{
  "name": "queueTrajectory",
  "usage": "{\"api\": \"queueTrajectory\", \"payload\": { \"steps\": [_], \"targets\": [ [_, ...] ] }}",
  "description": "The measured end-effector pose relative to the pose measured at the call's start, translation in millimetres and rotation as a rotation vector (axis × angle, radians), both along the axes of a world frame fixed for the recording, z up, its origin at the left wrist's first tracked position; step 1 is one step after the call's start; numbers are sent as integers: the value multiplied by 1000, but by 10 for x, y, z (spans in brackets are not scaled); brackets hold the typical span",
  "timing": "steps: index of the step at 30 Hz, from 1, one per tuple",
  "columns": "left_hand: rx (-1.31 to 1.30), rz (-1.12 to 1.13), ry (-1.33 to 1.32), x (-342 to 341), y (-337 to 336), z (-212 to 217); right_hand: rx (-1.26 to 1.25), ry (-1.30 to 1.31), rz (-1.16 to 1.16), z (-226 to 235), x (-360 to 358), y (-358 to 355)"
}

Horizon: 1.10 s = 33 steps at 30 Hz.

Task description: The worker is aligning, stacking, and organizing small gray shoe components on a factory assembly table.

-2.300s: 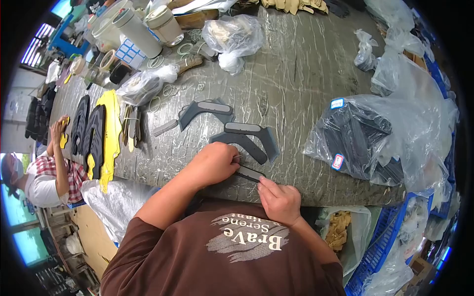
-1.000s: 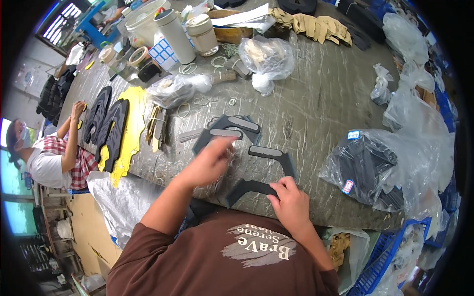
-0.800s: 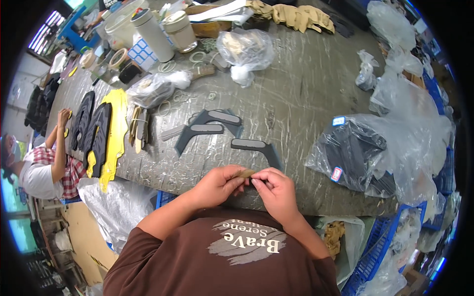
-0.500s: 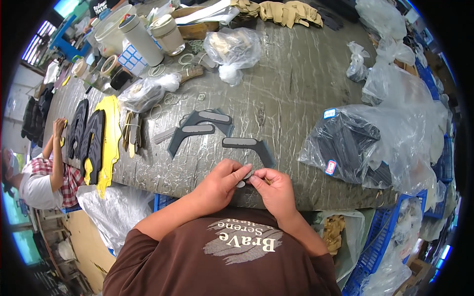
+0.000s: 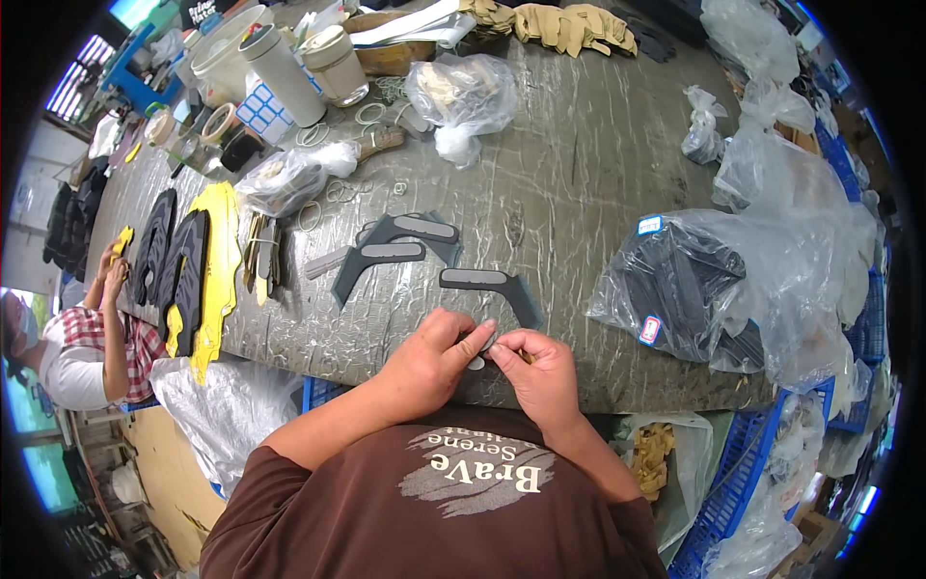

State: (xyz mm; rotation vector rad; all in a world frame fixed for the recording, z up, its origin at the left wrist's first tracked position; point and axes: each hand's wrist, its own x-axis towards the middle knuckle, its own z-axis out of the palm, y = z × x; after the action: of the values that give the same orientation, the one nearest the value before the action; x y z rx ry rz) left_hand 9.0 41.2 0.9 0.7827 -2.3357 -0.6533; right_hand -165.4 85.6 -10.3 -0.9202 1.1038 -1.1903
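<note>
My left hand (image 5: 432, 361) and my right hand (image 5: 536, 371) meet at the table's near edge, fingertips pinched together. Between them is a small grey piece with a rounded light end (image 5: 476, 364); most of it is covered by fingers. Just beyond my hands lies an angled dark piece (image 5: 526, 301) with a grey rounded strip (image 5: 472, 277) along its top arm. Farther left, two similar angled pieces overlap, the front one with a grey strip (image 5: 393, 251) and the back one with another strip (image 5: 424, 228). A plain grey strip (image 5: 328, 262) pokes out at their left.
Bagged dark pieces (image 5: 675, 280) lie at right. Yellow pieces (image 5: 218, 270), black pieces (image 5: 186, 280) and a banded bundle (image 5: 261, 256) sit at left, near a co-worker (image 5: 92, 357). Farther back are a grey bottle (image 5: 280, 72), a jar (image 5: 335, 68) and tan gloves (image 5: 574, 27).
My hands stay together in nearly the same place, and less of the small grey piece shows between the fingers. The whole view has shifted slightly. The co-worker's hands have moved a little.
</note>
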Motion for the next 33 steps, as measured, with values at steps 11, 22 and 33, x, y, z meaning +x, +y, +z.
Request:
{"api": "queueTrajectory", "payload": {
  "steps": [11, 22, 33],
  "targets": [
    [287, -59, 235, -35, 63, -64, -7, -46, 10, 15, 4, 18],
    [1392, 42, 955, -79, 155, -173, -11, -443, 28, 57, 44, -21],
    [234, -175, 133, 69, -134, 86, 235, -604, -57, -50, -65, 94]
  ]
}}
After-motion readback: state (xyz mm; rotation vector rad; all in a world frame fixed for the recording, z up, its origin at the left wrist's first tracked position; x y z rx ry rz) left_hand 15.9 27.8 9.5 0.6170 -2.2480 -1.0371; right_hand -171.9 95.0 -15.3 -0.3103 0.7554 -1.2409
